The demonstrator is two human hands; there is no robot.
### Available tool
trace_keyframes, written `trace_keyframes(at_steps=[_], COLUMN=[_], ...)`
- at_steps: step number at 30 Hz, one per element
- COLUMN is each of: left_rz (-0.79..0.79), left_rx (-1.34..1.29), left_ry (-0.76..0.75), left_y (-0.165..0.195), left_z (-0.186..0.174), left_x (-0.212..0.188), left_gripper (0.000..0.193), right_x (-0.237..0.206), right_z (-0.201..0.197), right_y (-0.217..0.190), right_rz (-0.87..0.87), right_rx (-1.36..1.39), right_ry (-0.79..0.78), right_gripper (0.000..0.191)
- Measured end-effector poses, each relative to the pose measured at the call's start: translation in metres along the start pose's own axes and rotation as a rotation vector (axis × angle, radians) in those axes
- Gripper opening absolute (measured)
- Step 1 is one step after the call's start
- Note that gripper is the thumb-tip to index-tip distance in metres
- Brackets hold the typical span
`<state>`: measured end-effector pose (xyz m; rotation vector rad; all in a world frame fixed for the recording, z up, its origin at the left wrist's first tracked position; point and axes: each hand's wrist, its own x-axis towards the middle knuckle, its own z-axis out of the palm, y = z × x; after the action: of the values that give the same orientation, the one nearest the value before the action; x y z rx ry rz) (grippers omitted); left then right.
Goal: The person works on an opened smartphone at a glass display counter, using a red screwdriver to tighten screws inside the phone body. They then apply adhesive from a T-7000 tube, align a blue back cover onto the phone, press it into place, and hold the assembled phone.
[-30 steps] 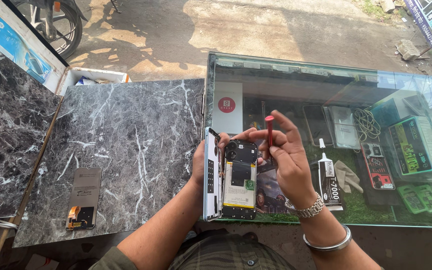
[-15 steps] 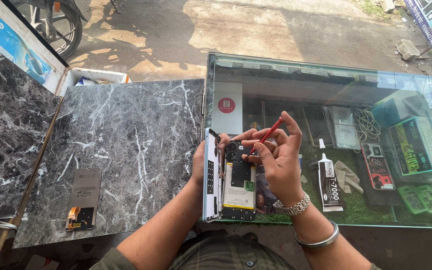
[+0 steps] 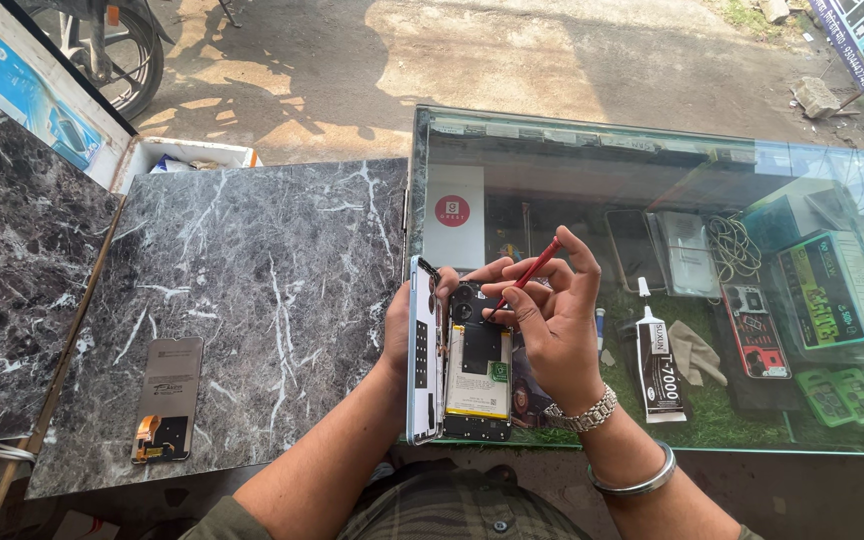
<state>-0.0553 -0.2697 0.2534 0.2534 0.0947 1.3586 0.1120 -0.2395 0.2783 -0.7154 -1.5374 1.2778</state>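
Over glass counter (image 3: 572,150), right hand (image 3: 552,320) has tilted its gripped red screwdriver (image 3: 530,275) lower onto left-held opened phone (image 3: 472,365).

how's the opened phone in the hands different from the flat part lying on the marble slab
The opened phone is held by the left hand over the glass counter, battery and camera exposed; the flat part lies untouched on the marble slab. The phone is thicker. The part is grey with an orange flex cable. Both are rectangular.

An opened smartphone (image 3: 474,365), back cover off, stands nearly upright over the glass counter, its dark camera module at the top and pale battery below. A slim red screwdriver (image 3: 530,275) slants down-left, its tip touching the phone near the cameras.
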Motion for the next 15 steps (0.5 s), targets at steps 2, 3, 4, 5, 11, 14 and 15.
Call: trace_keyframes(at_steps=[2,3,4,5,11,14,15], left_rz=[0.006,0.003,0.0,-0.003,-0.007,-0.006,-0.009], left_rx=[0.002,0.002,0.0,-0.001,0.013,0.0,0.008], left_ry=[0.001,-0.004,-0.009,-0.015,-0.067,-0.038,-0.033], left_y=[0.0001,0.0001,-0.0001,-0.0003,-0.0006,-0.0003,-0.0001], left_z=[0.0005,0.0005,0.0003,0.0,-0.0023,-0.0018,-0.0014], left_x=[-0.0005,-0.0007,-0.001,-0.0012,0.0002,0.0006,0.0006], left_gripper=[0.05,0.05,0.05,0.05,0.053,0.054,0.054], right_x=[0.0002,0.0,-0.0001,-0.0001,-0.0004,-0.0013,-0.0014], right_z=[0.0002,0.0001,0.0,-0.0002,-0.002,-0.0019,-0.0017], right_y=[0.0006,0.0007,0.0007,0.0008,0.0015,0.0028,0.0032], right_rz=[-0.01,-0.017,-0.023,-0.021,-0.025,-0.03,-0.035], right_rx=[0.003,-0.001,-0.005,-0.004,-0.028,-0.039,-0.039], right_ry=[0.002,0.003,0.004,0.006,-0.012,-0.019,-0.022], right_gripper=[0.072,0.072,0.072,0.072,0.072,0.071,0.071])
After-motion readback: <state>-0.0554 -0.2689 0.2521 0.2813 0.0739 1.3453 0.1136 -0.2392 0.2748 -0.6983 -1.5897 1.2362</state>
